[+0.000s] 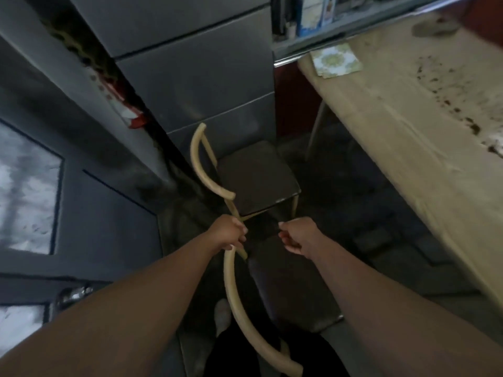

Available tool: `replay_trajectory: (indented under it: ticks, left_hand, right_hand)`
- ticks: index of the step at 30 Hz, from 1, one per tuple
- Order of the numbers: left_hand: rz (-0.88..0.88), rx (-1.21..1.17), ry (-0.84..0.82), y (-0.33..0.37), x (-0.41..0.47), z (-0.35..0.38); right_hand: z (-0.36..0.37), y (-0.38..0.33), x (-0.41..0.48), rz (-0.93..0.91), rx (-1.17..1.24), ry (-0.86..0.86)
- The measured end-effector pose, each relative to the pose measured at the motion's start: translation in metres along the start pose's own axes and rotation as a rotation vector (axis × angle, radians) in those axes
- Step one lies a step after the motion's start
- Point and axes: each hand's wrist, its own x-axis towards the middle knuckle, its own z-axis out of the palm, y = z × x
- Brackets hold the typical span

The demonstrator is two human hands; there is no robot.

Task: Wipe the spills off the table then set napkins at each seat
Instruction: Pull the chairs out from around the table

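left hand (228, 235) grips chair backrest (234, 292) beside table (394, 118).

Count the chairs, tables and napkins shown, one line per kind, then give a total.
Cream curved-back chairs with dark seats: 2
Long table under a beige cloth: 1
Square green-patterned paper napkin: 1 (edges hint at a stack; counted once)
Total: 4
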Motion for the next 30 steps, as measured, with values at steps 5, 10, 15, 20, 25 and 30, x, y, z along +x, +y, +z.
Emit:
replay_trajectory:
  ticks: [5, 10, 15, 20, 25, 30]
  left_hand:
    - [0.031, 0.187, -0.143, -0.004, 0.034, 0.008]
    - [-0.002, 0.327, -0.297, -0.018, 0.053, -0.003]
    - [0.017, 0.476, -0.332, -0.044, 0.056, 0.000]
    - [-0.054, 0.557, -0.363, -0.071, 0.053, 0.015]
    - [-0.099, 0.488, -0.268, -0.095, 0.058, 0.020]
    - [-0.109, 0.351, -0.145, -0.110, 0.067, 0.023]
  right_hand:
    - [0.021, 0.027, 0.014, 0.062, 0.143, 0.144]
    - [0.062, 0.068, 0.008, 0.166, 0.337, 0.277]
    - [0.097, 0.111, -0.003, 0.253, 0.518, 0.346]
    - [0.118, 0.152, -0.019, 0.332, 0.713, 0.361]
    - [0.132, 0.190, -0.031, 0.459, 0.860, 0.310]
    - [0.150, 0.215, -0.031, 0.508, 0.953, 0.328]
